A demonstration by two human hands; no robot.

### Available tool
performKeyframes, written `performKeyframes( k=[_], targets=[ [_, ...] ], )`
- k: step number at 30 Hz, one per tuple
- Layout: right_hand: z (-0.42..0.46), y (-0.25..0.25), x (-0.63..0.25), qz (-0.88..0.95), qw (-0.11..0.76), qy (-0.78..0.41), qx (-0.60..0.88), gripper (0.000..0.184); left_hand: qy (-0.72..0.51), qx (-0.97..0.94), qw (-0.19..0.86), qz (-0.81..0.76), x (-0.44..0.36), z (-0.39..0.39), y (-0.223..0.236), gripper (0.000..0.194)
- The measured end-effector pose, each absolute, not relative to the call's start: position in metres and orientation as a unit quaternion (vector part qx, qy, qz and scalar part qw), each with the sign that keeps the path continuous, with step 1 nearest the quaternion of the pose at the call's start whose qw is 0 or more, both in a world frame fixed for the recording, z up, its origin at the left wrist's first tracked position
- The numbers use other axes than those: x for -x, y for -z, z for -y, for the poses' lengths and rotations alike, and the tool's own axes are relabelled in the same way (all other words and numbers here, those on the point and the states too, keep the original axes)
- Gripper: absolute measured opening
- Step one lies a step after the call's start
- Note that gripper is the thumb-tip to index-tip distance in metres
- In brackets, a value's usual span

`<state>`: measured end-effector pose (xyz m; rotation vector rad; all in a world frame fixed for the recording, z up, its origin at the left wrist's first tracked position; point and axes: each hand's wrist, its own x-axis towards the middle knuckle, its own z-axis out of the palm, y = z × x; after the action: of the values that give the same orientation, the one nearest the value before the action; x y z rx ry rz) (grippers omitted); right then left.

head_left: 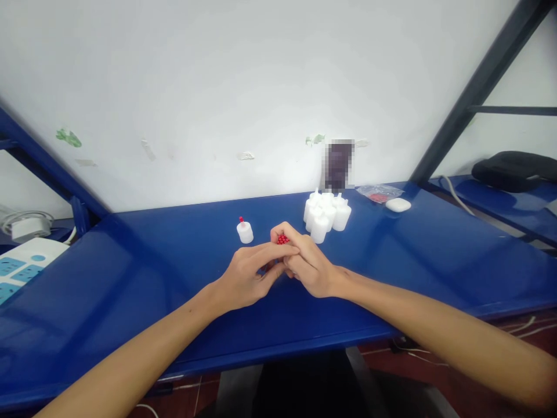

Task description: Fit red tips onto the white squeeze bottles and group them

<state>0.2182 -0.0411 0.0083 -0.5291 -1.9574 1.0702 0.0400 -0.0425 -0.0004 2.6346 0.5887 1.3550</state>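
My left hand (250,274) and my right hand (311,266) meet over the middle of the table, fingers closed and overlapping. What sits between them is mostly hidden by the fingers. A cluster of small red pieces (282,239) shows just behind the fingers; whether it lies on the table or in my right hand is unclear. Left of my hands stands a short white bottle (246,233) with a red tip on its nozzle. Several similar white bottles (321,227) with white nozzles stand grouped behind my right hand.
On the blue table (174,290), a clear plastic bag (379,192) with red pieces lies at the back right, beside a smooth white oval object (398,205). A power strip (30,267) is at the left edge. A dark blurred rectangle (339,164) leans by the wall.
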Motion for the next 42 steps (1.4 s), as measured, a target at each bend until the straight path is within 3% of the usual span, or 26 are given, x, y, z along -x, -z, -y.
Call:
performKeyframes(
  k=[7,10,14,19,23,30,33,38,42],
  targets=[
    [0.036,-0.003,-0.217,0.773,0.412,-0.404,0.262,0.022,-0.511,-0.789,0.203,-0.274,-0.048,0.043,0.008,0.019],
    [0.031,0.0,-0.217,0.753,0.441,-0.405,0.274,0.029,-0.584,-0.717,0.191,-0.328,-0.038,0.03,-0.003,0.012],
    [0.025,0.003,-0.218,0.748,0.448,-0.384,0.303,0.03,-0.657,-0.619,0.125,-0.412,-0.007,0.003,-0.019,0.02],
    [0.025,-0.003,-0.218,0.78,0.427,-0.346,0.299,0.027,-0.621,-0.62,0.102,-0.468,0.012,-0.014,-0.016,0.019],
    [0.026,-0.008,-0.217,0.788,0.461,-0.296,0.281,0.01,-0.564,-0.668,0.082,-0.479,0.008,-0.014,-0.007,0.018],
    [0.023,-0.006,-0.216,0.712,0.493,-0.409,0.287,0.033,-0.499,-0.725,0.016,-0.474,0.013,-0.02,-0.002,0.016],
    [0.022,-0.004,-0.216,0.698,0.494,-0.435,0.281,0.036,-0.486,-0.735,0.006,-0.474,0.015,-0.021,-0.002,0.016],
    [0.02,-0.004,-0.215,0.684,0.515,-0.407,0.32,0.035,-0.499,-0.771,-0.101,-0.382,0.009,-0.008,-0.007,0.019],
    [0.016,-0.001,-0.217,0.658,0.539,-0.411,0.329,0.041,-0.282,-0.926,-0.086,-0.234,-0.009,0.011,-0.007,0.015]
  ],
)
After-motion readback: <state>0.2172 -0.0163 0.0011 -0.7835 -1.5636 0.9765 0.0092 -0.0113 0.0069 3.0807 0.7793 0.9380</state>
